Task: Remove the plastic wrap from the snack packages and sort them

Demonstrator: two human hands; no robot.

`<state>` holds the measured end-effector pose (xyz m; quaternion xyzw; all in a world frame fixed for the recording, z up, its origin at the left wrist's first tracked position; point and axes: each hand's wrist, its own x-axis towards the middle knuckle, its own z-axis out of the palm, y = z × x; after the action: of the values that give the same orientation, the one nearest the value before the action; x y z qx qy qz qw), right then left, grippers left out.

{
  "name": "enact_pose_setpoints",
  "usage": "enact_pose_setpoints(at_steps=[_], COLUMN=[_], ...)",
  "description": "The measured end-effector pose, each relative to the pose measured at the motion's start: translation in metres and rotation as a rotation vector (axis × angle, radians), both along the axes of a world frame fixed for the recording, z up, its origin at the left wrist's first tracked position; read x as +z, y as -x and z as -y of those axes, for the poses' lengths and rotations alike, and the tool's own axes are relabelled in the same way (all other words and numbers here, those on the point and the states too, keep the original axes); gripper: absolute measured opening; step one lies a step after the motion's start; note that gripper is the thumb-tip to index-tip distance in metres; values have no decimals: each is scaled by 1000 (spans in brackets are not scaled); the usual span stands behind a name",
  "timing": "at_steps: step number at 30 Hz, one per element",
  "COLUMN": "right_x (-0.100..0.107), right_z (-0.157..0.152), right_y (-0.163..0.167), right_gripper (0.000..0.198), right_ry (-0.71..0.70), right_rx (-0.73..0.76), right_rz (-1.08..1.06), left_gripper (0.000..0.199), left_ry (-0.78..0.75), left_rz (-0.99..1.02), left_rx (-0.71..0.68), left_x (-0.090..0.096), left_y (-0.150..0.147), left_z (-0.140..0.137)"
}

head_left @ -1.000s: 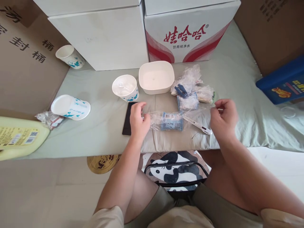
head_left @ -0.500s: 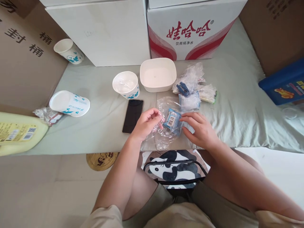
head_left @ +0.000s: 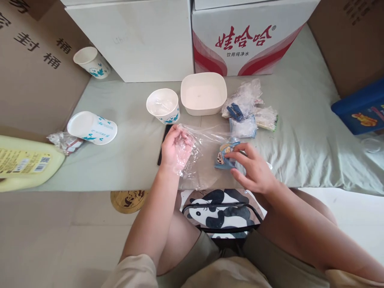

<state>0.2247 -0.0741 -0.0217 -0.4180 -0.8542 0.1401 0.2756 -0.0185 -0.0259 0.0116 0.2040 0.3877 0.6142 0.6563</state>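
Clear plastic film (head_left: pixel 198 154), thin and crumpled like a bag, is gripped in my left hand (head_left: pixel 174 150), whose fingers are curled closed. The film stretches rightward to a small blue packet (head_left: pixel 221 157) with a printed face upward. My right hand (head_left: pixel 255 168) has its fingertips resting on that packet, the thumb spread away from it. Whether the packet lies inside or on top of the film is hard to make out. A black phone (head_left: pixel 162 150) lies partly hidden behind my left hand.
Beyond my hands stand a paper cup (head_left: pixel 169 119) with clear plastic in it and a white rectangular bowl (head_left: pixel 204 108). To their right are crumpled wrappers (head_left: pixel 247 96) and a dark blue clip-like piece (head_left: pixel 235 112). Another cup (head_left: pixel 100 130) lies tipped at left.
My left hand has moved left and up, pulling the film out wide. The blue packet now shows its printed face instead of the barcode. My right hand reaches over it.
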Motion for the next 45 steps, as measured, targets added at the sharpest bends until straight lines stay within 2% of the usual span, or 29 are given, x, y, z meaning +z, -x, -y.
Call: enact_pose_setpoints(at_steps=[4, 7, 11, 13, 16, 18, 21, 23, 25, 27, 30, 33, 35, 37, 40, 43, 45], right_x=[-7, -3, 24, 43, 68, 80, 81, 69, 49, 25, -4, -9, -1, 11, 24, 26, 22], right_z=[-2, -1, -5, -21, -64, -93, -108, -96, -76, -58, -43, -40, -39, -39, -36, -32, -30], right_y=[2, 2, 3, 10, 26, 36, 39, 34, 27, 20, 21, 28, 32, 33, 31, 27, 21], right_gripper=[13, 9, 13, 15, 14, 16, 38, 50, 60, 70, 83, 87, 76, 54, 29, 31, 37], right_ry=[-32, -187, -454, -476, -469, -392, -195, -93, -11, 85, 225, 342, 431, 513, 616, 723, 779], right_rx=[-222, -234, -215, -261, -357, -390, -338, -241, -102, -25, 14, 130, 247, 320, 344, 298, 197], right_rz=[-18, -64, -176, -225, -299, -286, -181, -133, -127, -160, -277, -427, -453, -450, -484, -580, -702], left_gripper=[30, 28, 26, 24, 19, 17, 19, 19, 19, 20, 24, 28, 31, 34, 30, 22, 19], left_ry=[53, 133, 223, 246, 236, 214, 214, 198, 147, 87, 47, 58, 65, 90, 158, 210, 212], left_rz=[-54, -86, -43, -41, -94, -114, -29, 58, 121, 161, 215, 324, 381, 383, 334, 290, 253], left_rx=[156, 312, 382, 360, 258, 159, -99, -330, -557, -744, -942, -1079, -1146, -1156, -1035, -939, -923], left_x=[-8, -9, -5, -3, -2, 0, 6, 11, 14, 16, 16, 15, 11, 7, 1, -1, 0], left_y=[5, 6, 11, 13, 14, 15, 20, 26, 31, 33, 28, 17, 11, 8, 8, 9, 11], left_z=[-7, -9, -8, -6, -3, 0, 5, 9, 13, 17, 27, 37, 42, 44, 41, 34, 27])
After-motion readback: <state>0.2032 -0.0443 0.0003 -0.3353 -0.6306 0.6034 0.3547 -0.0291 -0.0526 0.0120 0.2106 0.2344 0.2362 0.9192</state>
